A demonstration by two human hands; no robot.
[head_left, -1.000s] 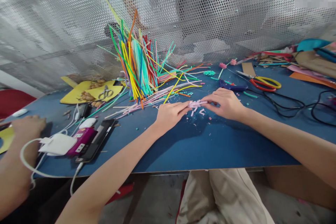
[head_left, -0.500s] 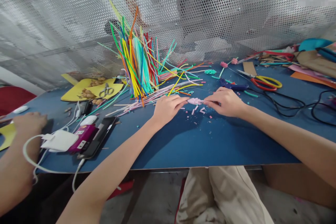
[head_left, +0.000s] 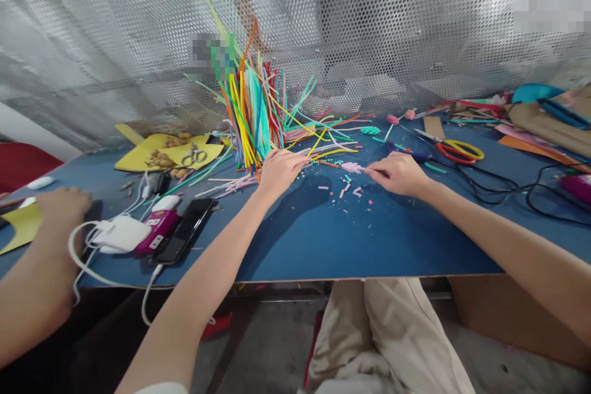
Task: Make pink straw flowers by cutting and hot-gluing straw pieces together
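Observation:
My right hand (head_left: 398, 173) pinches a small pink piece made of cut straw bits (head_left: 353, 167) just above the blue table (head_left: 351, 234). My left hand (head_left: 279, 171) has left that piece and reaches into the loose coloured straws (head_left: 318, 151) lying on the table, fingers curled over them; whether it grips one is unclear. Short pink offcuts (head_left: 347, 188) are scattered on the table between my hands. A tall upright bundle of coloured straws (head_left: 252, 108) stands just behind my left hand.
Red-and-yellow scissors (head_left: 455, 149) and a blue glue gun (head_left: 410, 152) lie behind my right hand, with black cables (head_left: 508, 188) to the right. Phones and a white charger (head_left: 152, 234) sit at the left, next to another person's hand (head_left: 62, 204). Perforated metal sheet (head_left: 369, 24) backs the table.
My left hand let go of the pink piece and moved left and back to the loose straws. My right hand kept the piece and shifted slightly back.

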